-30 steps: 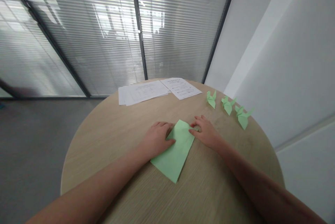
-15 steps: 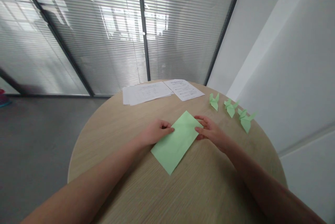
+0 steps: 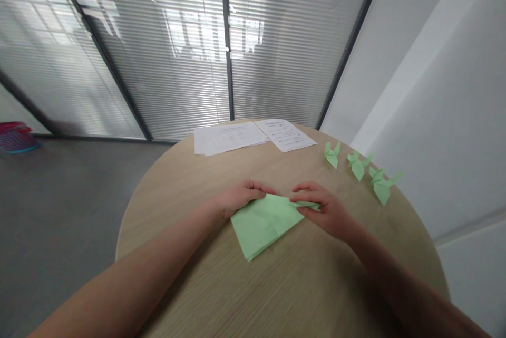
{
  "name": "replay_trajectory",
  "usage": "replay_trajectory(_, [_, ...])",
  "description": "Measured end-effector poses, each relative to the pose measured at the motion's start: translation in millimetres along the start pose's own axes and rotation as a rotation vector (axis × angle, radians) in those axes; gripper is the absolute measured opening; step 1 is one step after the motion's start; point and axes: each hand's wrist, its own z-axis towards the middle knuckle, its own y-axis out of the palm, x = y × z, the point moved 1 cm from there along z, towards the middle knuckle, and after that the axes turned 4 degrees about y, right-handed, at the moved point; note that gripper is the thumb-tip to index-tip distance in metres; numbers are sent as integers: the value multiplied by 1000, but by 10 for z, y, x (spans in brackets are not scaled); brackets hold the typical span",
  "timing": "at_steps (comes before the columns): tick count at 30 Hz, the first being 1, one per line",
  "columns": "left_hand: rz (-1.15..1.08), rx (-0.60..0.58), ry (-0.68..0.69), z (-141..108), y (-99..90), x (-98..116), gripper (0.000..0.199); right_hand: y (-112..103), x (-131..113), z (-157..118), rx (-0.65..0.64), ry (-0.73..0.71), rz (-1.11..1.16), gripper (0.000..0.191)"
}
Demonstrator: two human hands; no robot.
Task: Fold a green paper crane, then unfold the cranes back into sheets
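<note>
Curved-edge worktop (image 3: 169, 190) stands before a glass partition (image 3: 179, 93). Left hand (image 3: 244, 196): thumb and fingers clamped on the far left edge of the folded green paper (image 3: 264, 226). Right hand (image 3: 326, 210): pinched on its right end. Paper sits between the hands, long axis running from below the left hand to the right, narrower end rightward. Wood surface extends past both hands; printed sheets (image 3: 235, 138) lie ahead, three folded figures (image 3: 358, 167) beyond the right hand, near the rim.

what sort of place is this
Probably an office or meeting room: dark-framed glass panels with pale slatted blinds, a round-edged light-wood table and printed white paper sheets suggest it.
</note>
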Motion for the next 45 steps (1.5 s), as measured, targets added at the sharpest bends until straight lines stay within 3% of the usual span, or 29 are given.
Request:
replay_trajectory(5, [-25,12,12,-4,-14,3,26,9,-73,-51,-176,-93,-136,38])
replay_trajectory(9, [26,-35,21,-12,-10,11,30,6,-48,-59,-204,-98,-197,39])
replay_trajectory(14, [84,-4,48,7,1,11,25,-93,-84,-55,-276,22,-99,34])
replay_trajectory(19, [148,36,67,24,10,27,20,-138,-9,-12,-188,447,144,63])
replay_trajectory(23, [165,43,91,28,8,35,19,-89,89,-5,-207,633,120,51])
replay_trajectory(34, [182,73,92,33,-17,37,24,-156,105,28,-138,751,345,45])
replay_trajectory(40, [303,-43,45,-26,25,87,26,-110,70,30,-58,697,274,44])
replay_trajectory(45, [288,-23,-14,-45,60,65,33,-13,1,43,74,671,452,52])
